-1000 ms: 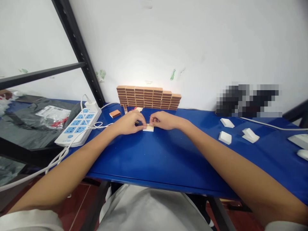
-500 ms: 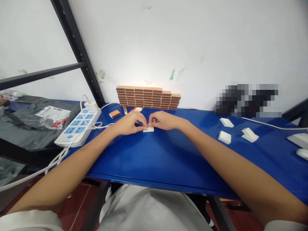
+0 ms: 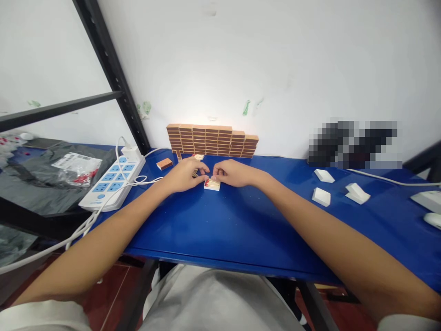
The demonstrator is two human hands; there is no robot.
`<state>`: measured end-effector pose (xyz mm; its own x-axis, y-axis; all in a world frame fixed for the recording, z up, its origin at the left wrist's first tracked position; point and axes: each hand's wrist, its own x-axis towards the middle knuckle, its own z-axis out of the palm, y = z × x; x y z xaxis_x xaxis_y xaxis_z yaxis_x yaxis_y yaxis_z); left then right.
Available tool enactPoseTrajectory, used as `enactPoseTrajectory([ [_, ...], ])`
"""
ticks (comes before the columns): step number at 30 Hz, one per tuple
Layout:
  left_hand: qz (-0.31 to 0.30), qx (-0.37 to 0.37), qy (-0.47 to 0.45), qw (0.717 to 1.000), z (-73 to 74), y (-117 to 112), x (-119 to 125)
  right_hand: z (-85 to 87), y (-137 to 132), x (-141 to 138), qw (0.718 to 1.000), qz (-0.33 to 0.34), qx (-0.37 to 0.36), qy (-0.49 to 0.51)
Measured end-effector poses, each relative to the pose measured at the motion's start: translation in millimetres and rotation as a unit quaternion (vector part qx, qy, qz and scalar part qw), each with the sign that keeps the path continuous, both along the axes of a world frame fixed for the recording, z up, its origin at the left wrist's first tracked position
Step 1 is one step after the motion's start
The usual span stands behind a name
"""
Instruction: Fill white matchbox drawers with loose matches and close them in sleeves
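A small white matchbox tray (image 3: pixel 212 187) lies on the blue table between my hands, with red-headed matches (image 3: pixel 211 182) in it. My left hand (image 3: pixel 188 175) is at its left, fingers curled round several matchsticks (image 3: pixel 195 173); its thumb tip points at the tray's left end. At the tray's far side, my right hand (image 3: pixel 232 173) has thumb and fingertips pinched together at the edge. Whatever is between those fingertips is too small to make out. Behind my left hand, a loose pile of matches (image 3: pixel 198 157) is partly hidden.
A stepped wall of stacked matchboxes (image 3: pixel 212 141) stands against the white wall. An orange matchbox (image 3: pixel 164 163) lies left of it. A white power strip (image 3: pixel 113 179) with cables is at the left. Several white trays or boxes (image 3: pixel 321 196) lie at the right.
My left fingers have drawn back slightly from the tray, so more of the matches inside show. My right hand has barely moved.
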<state>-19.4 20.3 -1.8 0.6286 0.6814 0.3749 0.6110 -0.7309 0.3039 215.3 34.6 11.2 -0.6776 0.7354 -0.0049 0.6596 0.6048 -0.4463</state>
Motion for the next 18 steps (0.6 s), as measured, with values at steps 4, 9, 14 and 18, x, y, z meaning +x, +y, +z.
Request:
enactPoseTrajectory([
  [4, 0.013, 0.007, 0.006, 1.0, -2.9, 1.2, 1.1, -0.3, -2.1, -1.9, 1.0, -0.004, -0.005, -0.008],
  [9, 0.001, 0.015, 0.01, 1.0, -2.2, -0.8, 2.7, -0.6, -4.4, -3.7, 1.0, -0.008, 0.007, -0.002],
  [14, -0.003, 0.019, 0.018, 1.0, -2.1, -1.2, 2.5, -2.7, -4.0, -4.0, 1.0, -0.01, 0.011, -0.001],
  [18, 0.0, 0.026, 0.015, 1.0, 0.2, -2.1, 1.5, -1.5, -1.2, -1.8, 0.999, -0.007, 0.029, 0.012],
])
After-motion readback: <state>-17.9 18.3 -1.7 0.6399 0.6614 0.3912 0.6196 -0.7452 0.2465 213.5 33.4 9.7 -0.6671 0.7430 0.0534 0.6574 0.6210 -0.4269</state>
